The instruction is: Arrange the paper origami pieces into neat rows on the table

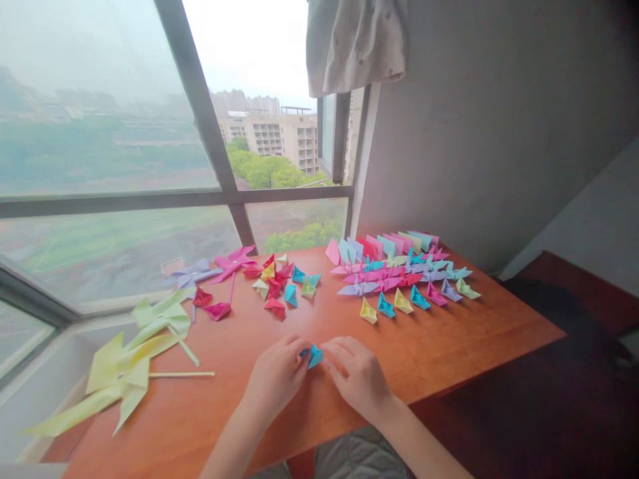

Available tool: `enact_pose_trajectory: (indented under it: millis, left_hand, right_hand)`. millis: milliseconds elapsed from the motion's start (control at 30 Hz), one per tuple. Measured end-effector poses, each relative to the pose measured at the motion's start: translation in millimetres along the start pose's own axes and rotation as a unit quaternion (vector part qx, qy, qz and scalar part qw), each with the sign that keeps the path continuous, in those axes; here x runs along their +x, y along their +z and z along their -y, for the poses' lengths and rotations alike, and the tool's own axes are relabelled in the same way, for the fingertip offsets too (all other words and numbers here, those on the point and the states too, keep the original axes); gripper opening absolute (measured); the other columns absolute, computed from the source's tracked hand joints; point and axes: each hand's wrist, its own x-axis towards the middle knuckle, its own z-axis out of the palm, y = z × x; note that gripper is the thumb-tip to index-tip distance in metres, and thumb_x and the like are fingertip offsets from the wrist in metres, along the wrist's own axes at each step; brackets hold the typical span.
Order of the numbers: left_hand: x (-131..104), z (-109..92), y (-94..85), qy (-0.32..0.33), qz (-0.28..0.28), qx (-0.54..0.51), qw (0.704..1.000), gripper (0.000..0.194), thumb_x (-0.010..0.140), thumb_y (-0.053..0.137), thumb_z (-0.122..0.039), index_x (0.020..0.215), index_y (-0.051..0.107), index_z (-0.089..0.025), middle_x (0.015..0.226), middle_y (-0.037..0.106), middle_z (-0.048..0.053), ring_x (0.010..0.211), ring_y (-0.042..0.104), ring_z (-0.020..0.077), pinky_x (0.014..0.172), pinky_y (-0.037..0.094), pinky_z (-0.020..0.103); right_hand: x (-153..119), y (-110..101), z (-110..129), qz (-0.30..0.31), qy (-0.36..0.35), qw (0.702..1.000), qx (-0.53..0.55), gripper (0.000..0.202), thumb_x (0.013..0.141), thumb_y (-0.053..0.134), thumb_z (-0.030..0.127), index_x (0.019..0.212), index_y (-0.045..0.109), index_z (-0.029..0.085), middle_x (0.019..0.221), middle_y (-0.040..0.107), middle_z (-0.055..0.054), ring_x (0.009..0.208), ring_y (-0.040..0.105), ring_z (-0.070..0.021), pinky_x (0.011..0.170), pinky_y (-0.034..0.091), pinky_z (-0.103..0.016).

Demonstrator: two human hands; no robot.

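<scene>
Near the front edge of the table, a small blue folded paper boat (315,356) sits between my two hands. My left hand (279,369) pinches its left side with thumb and fingertips. My right hand (358,374) is curled at its right tip, the fingers closed against the paper. Part of the boat is hidden behind the left fingers. Beyond my hands stands a row of finished paper boats, among them a yellow boat (368,311) and a blue boat (386,305).
Rows of paper cranes (359,287) and upright folded cards (367,249) stand at the back right. A loose group of red, blue and yellow boats (274,307) lies at the back middle. Paper pinwheels, including a yellow pinwheel (120,376), lie along the left by the window.
</scene>
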Motion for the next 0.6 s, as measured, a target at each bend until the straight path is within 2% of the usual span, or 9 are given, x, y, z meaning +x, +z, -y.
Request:
enact_pose_trajectory:
  millis: [67, 200, 333, 400, 467, 600]
  left_hand:
    - [-3, -5, 1.9, 0.002, 0.004, 0.006, 1.0, 0.018, 0.089, 0.051, -0.021, 0.096, 0.068, -0.024, 0.089, 0.066, 0.003, 0.076, 0.065, 0.0174, 0.067, 0.043, 0.025]
    - [-3, -12, 5.3, 0.031, 0.0, -0.016, 0.999, 0.019, 0.091, 0.05, -0.022, 0.099, 0.067, -0.025, 0.092, 0.066, 0.003, 0.078, 0.066, 0.0172, 0.068, 0.045, 0.024]
    - [-2, -5, 9.9, 0.047, -0.037, -0.061, 0.996, 0.029, 0.094, 0.047, -0.025, 0.121, 0.059, -0.024, 0.103, 0.067, 0.005, 0.076, 0.066, 0.0152, 0.069, 0.048, 0.024]
    - [-3, 4, 13.5, 0.046, -0.054, -0.046, 0.996, 0.03, 0.094, 0.045, -0.024, 0.122, 0.058, -0.023, 0.106, 0.067, 0.006, 0.076, 0.066, 0.0159, 0.07, 0.048, 0.026]
    - [-5, 13, 18.0, 0.049, -0.059, -0.027, 0.997, 0.028, 0.093, 0.045, -0.022, 0.116, 0.06, -0.023, 0.105, 0.067, 0.006, 0.078, 0.066, 0.0168, 0.072, 0.048, 0.026]
    - [-5, 24, 25.2, 0.047, -0.055, -0.033, 0.997, 0.021, 0.094, 0.044, -0.023, 0.102, 0.064, -0.023, 0.091, 0.066, 0.003, 0.076, 0.065, 0.0171, 0.07, 0.048, 0.025]
  right_hand:
    - [-2, -4, 0, 0.01, -0.007, 1.0, -0.018, 0.025, 0.091, 0.055, 0.014, 0.111, 0.065, 0.024, 0.097, 0.068, -0.005, 0.09, 0.062, -0.0185, 0.082, 0.05, -0.03]
    - [-6, -12, -4, 0.03, -0.024, 0.998, -0.042, 0.017, 0.093, 0.053, 0.015, 0.096, 0.067, 0.024, 0.084, 0.068, -0.002, 0.082, 0.061, -0.0172, 0.075, 0.048, -0.028]
    - [-12, -39, -22, -0.01, -0.034, 0.998, -0.046, 0.02, 0.094, 0.05, 0.013, 0.096, 0.067, 0.024, 0.086, 0.069, -0.003, 0.084, 0.063, -0.0159, 0.075, 0.049, -0.027]
    - [-16, -68, -39, -0.066, -0.026, 0.995, -0.07, 0.02, 0.094, 0.051, 0.014, 0.099, 0.068, 0.024, 0.089, 0.07, -0.003, 0.086, 0.065, -0.0157, 0.079, 0.051, -0.027]
    - [-20, -106, -63, -0.143, 0.009, 0.982, -0.125, 0.016, 0.092, 0.055, 0.019, 0.099, 0.069, 0.023, 0.094, 0.071, -0.004, 0.086, 0.066, -0.016, 0.081, 0.051, -0.027]
    - [-32, -193, -126, -0.284, 0.122, 0.921, -0.236, 0.017, 0.088, 0.06, 0.031, 0.096, 0.071, 0.02, 0.097, 0.072, -0.006, 0.078, 0.066, -0.0163, 0.079, 0.051, -0.027]
